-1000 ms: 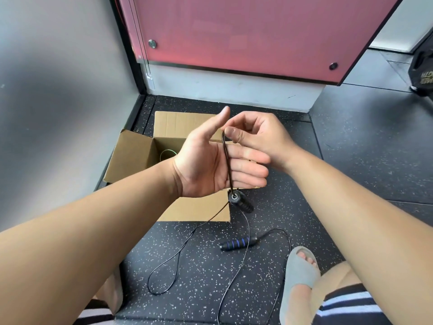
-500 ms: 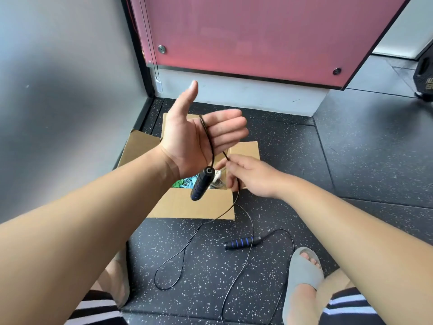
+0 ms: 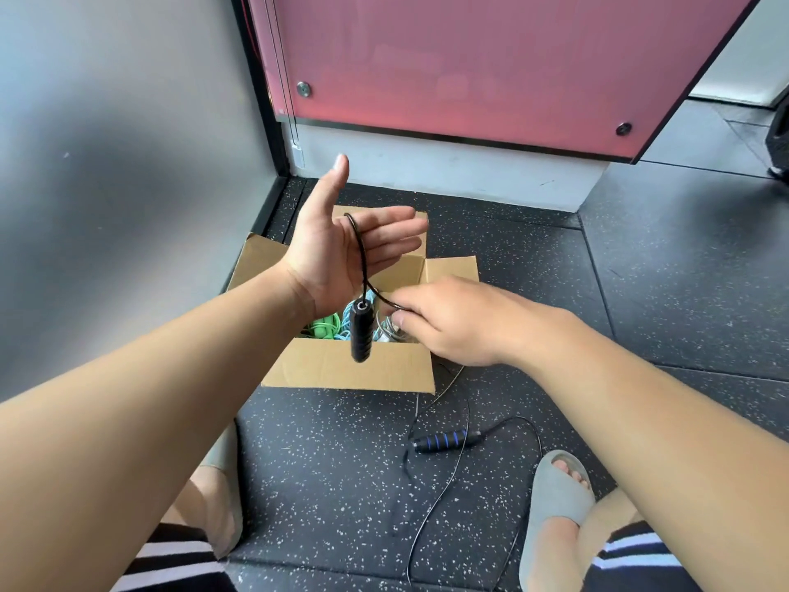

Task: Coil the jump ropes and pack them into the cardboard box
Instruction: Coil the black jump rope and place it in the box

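Rope winding looks to be at its 1st turn. The black jump rope (image 3: 362,254) lies across the palm of the left hand (image 3: 341,254), whose grip is apart: fingers straight and pointing right, thumb raised. 1 handle (image 3: 360,331) hangs below that palm, above the open cardboard box (image 3: 354,369). Just right of it, the right hand (image 3: 452,322) has its grip clamped on the cord in a pinch over the box's opening. The rest of the cord trails to the floor (image 3: 640,292) near the box, where the blue-banded handle (image 3: 446,440) lies among loose loops. Green and pale blue ropes (image 3: 324,329) already lie in the box.

To wind well, I judge the left hand should serve as a stiff, flat former, with the thumb as a stop so turns cannot slide off. The right hand should carry the cord behind the fingers and back over the palm, letting it slip through the pinch under light tension, each turn beside the last. The dangling handle may swing and drag the 1st turn loose. The floor loops could snag on the grey slipper (image 3: 555,484), so a slow, even draw seems wise.
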